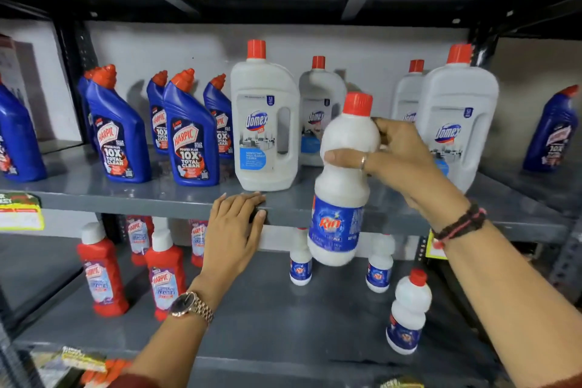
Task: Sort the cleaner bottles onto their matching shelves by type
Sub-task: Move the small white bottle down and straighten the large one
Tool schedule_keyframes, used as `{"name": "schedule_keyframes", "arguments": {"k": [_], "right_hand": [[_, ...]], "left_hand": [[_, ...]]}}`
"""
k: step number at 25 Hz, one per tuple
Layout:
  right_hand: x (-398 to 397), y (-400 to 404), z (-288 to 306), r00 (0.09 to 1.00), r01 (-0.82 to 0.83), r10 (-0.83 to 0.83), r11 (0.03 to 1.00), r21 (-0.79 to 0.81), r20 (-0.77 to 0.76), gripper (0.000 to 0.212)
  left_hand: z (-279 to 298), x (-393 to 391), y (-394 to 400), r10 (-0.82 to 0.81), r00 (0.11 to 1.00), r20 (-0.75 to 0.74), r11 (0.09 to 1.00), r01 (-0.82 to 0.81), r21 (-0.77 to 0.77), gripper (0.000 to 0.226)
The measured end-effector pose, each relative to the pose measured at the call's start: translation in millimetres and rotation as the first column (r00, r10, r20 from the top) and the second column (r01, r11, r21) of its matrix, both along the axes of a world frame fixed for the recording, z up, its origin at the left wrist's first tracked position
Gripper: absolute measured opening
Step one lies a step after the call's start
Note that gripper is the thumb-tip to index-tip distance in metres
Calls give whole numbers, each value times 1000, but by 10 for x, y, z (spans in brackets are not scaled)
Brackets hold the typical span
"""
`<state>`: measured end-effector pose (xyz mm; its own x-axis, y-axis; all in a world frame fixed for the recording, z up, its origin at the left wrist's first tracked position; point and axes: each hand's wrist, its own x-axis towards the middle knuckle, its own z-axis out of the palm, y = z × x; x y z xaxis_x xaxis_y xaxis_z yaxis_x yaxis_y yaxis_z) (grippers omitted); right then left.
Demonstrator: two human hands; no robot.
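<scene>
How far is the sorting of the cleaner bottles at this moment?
Mostly done, it seems. The upper shelf holds blue bottles and big white jugs in groups; the lower shelf holds red bottles and small white bottles. In hand: the right hand grips a white bottle with a blue label; the left hand rests on the shelf edge. Left: setting it down, probably beside the small white ones.

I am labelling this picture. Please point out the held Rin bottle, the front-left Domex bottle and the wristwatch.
Rin bottle (pixel 341 189): head view, white waist above label.
Front-left Domex bottle (pixel 264 123): head view, on its label.
Wristwatch (pixel 184 305): head view, dial.
</scene>
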<state>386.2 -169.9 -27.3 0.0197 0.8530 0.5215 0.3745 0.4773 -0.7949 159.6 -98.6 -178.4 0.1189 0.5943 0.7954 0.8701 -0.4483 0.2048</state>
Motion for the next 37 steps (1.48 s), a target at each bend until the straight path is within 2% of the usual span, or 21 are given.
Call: {"name": "schedule_keyframes", "arguments": {"k": [3, 5, 7, 10, 14, 17, 22, 37], "right_hand": [[-54, -179, -615, 993, -121, 122, 982, -142, -3, 49], [-144, -190, -1142, 988, -138, 150, 957, -256, 28, 54], [-211, -111, -1641, 986, -100, 137, 937, -334, 91, 61], [-270, 122, -2175, 982, 12, 59, 927, -374, 177, 61], [-297, 572, -2585, 982, 163, -107, 894, -418, 153, 64], [-285, 847, -2796, 974, 227, -191, 865, -447, 124, 61], [-294, 1098, -2955, 971, 238, -217, 850, -470, 100, 59], [-446, 1063, -3071, 977, 213, -177, 868, -448, 121, 69]], "left_hand": [[-4, 15, -4, 17, 1000, -2, 1000, -17, 14, 32], [-21, 23, 5, 28, 1000, 8, 1000, -28, 10, 34], [-31, 27, 11, 41, 999, 8, 999, -41, 5, 34], [-45, 29, 14, 42, 999, 6, 999, -42, 15, 34], [-66, 44, 48, 52, 998, 39, 998, -53, 37, 33], [-84, 39, 81, 48, 997, 58, 997, -51, 53, 33], [-114, 40, 133, 39, 997, 73, 995, -46, 85, 34], [-162, 65, 185, 46, 993, 109, 991, -59, 124, 34]]}}
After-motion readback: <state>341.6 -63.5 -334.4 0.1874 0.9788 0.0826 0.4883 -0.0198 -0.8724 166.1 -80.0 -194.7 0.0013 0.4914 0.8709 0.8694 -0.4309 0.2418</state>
